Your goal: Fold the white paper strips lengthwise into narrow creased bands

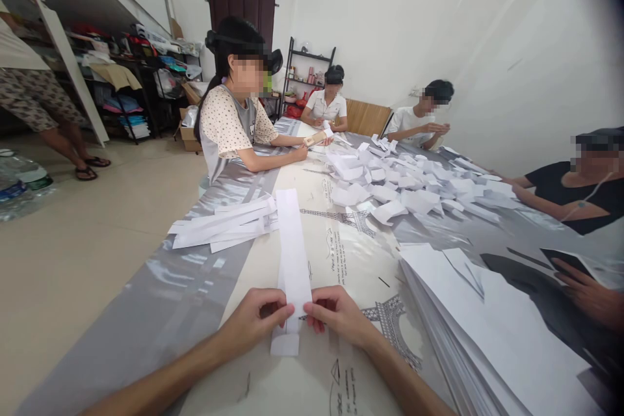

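A long white paper strip (294,240) stretches away from me over the table, its near end folded over or overlapping another layer. My left hand (260,315) pinches its left edge between thumb and fingers. On the opposite edge, my right hand (336,315) grips the same strip, thumb on top and fingers curled beneath. Just beyond my left hand lies a loose pile of white paper strips (229,224). To the right of my right hand sits a thick stack of white paper sheets (487,318).
A large heap of folded paper pieces (390,175) covers the table's far right. The tablecloth (185,286) has Eiffel Tower prints. Several people sit around the table, one (238,117) at the left side. A co-worker's hand (589,292) holds a dark phone-like object at right.
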{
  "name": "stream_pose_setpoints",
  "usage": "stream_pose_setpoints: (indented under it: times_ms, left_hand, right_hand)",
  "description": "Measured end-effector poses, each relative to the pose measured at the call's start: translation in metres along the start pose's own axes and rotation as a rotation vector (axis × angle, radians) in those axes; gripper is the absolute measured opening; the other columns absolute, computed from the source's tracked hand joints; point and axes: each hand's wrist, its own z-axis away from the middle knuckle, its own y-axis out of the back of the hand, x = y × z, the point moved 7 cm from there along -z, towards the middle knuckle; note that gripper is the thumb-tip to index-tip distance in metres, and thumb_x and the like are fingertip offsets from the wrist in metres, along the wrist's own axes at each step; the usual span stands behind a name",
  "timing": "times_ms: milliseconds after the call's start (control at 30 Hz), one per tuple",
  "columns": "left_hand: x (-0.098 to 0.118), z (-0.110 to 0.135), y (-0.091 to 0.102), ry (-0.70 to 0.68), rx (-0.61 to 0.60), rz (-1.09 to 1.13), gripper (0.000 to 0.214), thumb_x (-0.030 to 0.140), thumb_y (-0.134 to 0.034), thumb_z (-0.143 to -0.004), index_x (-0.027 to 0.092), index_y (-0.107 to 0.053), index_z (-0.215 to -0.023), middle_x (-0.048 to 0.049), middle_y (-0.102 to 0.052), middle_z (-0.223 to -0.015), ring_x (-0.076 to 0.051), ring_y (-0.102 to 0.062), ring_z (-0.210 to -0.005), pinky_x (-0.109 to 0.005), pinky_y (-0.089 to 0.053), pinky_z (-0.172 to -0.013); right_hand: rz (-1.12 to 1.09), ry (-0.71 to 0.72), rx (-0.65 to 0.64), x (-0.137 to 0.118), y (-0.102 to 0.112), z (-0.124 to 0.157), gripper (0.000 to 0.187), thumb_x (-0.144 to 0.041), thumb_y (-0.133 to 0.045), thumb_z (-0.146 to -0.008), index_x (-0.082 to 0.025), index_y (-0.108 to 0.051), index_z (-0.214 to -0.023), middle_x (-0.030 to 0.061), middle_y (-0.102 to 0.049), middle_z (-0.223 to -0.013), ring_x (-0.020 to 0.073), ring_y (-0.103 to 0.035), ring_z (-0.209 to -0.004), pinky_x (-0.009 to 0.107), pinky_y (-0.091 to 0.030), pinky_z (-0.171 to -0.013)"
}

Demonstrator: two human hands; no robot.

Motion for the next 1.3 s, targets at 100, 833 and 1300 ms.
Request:
stream_pose_setpoints:
  times_ms: [100, 833, 1300]
  left_hand:
    - [-0.001, 0.000, 0.000, -0.009, 0.001, -0.011, 0.048, 0.052, -0.056, -0.096, 0.016, -0.057, -0.064, 0.0020, -0.052, -0.059, -0.011, -0.040, -0.058, -0.024, -0.030, -0.058]
    - [-0.001, 0.002, -0.007, -0.065, -0.109, -0.031, 0.043, 0.046, -0.054, -0.099, 0.016, -0.053, -0.069, 0.0025, -0.052, -0.064, -0.011, -0.043, -0.060, -0.022, -0.032, -0.057]
    - [0.000, 0.006, -0.013, -0.173, -0.174, -0.086, 0.038, 0.039, -0.054, -0.101, 0.014, -0.069, -0.077, 0.0008, -0.057, -0.064, -0.011, -0.050, -0.060, -0.021, -0.036, -0.059]
  right_hand:
    - [0.006, 0.003, 0.001, 0.000, 0.001, 0.000, 0.040, -0.052, -0.067, -0.092, -0.016, -0.070, -0.073, -0.0006, -0.062, -0.065, 0.0122, -0.053, -0.058, 0.026, -0.043, -0.061]
    - [-0.079, 0.022, -0.051, 0.006, -0.002, -0.001, 0.034, -0.048, -0.077, -0.086, -0.015, -0.076, -0.078, 0.0020, -0.068, -0.066, 0.0138, -0.061, -0.055, 0.027, -0.049, -0.057]
    - [-0.033, 0.025, -0.072, -0.001, -0.009, 0.000, 0.026, -0.041, -0.076, -0.089, -0.016, -0.079, -0.083, 0.0019, -0.068, -0.068, 0.0128, -0.059, -0.058, 0.025, -0.047, -0.058]
